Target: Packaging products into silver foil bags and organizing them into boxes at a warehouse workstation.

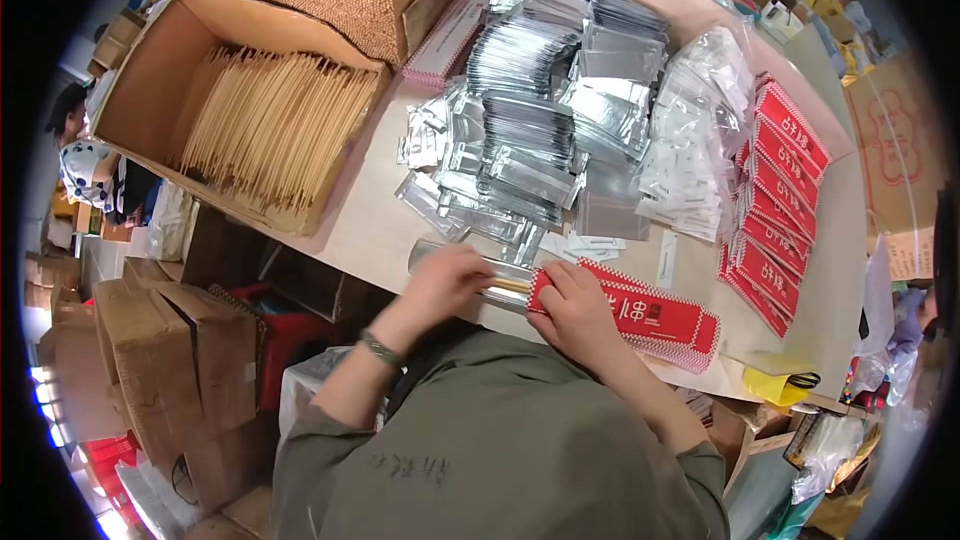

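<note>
My left hand (pixel 447 283) is closed round a pair of wooden chopsticks (pixel 508 285) near the table's front edge. Their far ends meet the open end of a red paper sleeve (pixel 640 312) with a checkered border. My right hand (pixel 577 308) pinches that sleeve near its left end, fingers on top. More sleeves seem stacked under it, and how far the chopsticks reach inside is hidden. A silvery flat packet (pixel 425 252) lies beneath my left hand. Just beyond my hands are small white paper packets (pixel 590 245) and one single white strip (pixel 667 258).
Piles of silvery packets (pixel 525 125) cover the table's middle. A cardboard box (pixel 135 105) of chopsticks (pixel 275 125) stands at left. Clear plastic bags (pixel 700 130) with white packets and fanned red sleeves (pixel 775 210) lie at right. A yellow item (pixel 775 385) sits at the right front edge.
</note>
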Available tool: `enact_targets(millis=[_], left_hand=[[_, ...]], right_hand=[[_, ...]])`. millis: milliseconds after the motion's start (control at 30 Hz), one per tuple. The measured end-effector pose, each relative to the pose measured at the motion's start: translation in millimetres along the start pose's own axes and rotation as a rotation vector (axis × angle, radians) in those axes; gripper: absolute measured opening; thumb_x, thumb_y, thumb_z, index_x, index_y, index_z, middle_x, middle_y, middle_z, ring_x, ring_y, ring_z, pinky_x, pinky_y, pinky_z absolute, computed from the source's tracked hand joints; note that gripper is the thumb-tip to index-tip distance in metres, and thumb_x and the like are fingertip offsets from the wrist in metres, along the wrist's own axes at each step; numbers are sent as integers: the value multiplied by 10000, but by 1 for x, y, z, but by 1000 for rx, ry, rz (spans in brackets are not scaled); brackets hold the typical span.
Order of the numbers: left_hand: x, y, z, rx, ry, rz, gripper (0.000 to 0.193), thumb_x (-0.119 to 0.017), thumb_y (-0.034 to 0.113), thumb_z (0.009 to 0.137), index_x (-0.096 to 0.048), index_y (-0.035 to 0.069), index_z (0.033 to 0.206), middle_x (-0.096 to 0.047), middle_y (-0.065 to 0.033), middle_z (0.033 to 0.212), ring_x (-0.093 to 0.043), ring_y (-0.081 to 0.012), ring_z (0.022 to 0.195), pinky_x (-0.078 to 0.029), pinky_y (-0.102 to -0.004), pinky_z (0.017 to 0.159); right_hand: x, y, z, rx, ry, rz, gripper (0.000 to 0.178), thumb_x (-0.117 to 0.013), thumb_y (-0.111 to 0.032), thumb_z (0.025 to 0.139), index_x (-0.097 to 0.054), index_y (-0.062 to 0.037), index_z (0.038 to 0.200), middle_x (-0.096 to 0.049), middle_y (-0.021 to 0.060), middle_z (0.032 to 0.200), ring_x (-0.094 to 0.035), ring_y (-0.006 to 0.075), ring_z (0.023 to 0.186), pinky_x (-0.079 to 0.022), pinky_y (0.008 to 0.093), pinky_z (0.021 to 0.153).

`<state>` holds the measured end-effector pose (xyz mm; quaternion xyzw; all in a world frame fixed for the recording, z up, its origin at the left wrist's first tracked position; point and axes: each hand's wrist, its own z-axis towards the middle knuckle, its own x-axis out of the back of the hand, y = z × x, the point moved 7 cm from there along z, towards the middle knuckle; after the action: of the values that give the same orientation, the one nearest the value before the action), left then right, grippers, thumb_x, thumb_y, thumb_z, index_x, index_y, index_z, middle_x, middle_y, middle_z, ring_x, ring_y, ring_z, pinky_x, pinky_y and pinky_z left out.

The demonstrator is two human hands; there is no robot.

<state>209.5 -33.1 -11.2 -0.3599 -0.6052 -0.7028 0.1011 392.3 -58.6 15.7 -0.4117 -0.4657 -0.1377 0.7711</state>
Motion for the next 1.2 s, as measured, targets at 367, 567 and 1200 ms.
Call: enact_targets(millis=[367, 567, 1200], left_hand=[[-33, 29, 4, 78, 206, -60, 292, -701, 94, 841, -603, 34, 1110, -625, -146, 1000, -644, -294, 948, -532, -372, 800], [14, 57, 0, -88, 248, 471, 782, -845, 240, 666, -498, 79, 1348, -556, -139, 1227, -503, -351, 1169, -446, -458, 944], [-58, 77, 8, -92, -407, -184, 462, -708, 146, 738, -566, 21, 1160, -659, -172, 1027, -655, -335, 908, -520, -382, 807]], right_hand=[[-5, 0, 9, -36, 57, -115, 344, -741, -142, 733, -572, -13, 1003, -564, 186, 1174, -569, 354, 1047, -461, 448, 888], [15, 2, 6, -17, 82, -66, 366, -701, -107, 737, -616, -87, 1092, -562, 158, 1059, -581, 331, 936, -475, 416, 802], [41, 31, -21, -252, -60, 61, 433, -781, -297, 751, -621, -14, 1039, -607, 203, 1146, -586, 405, 1054, -476, 468, 902]])
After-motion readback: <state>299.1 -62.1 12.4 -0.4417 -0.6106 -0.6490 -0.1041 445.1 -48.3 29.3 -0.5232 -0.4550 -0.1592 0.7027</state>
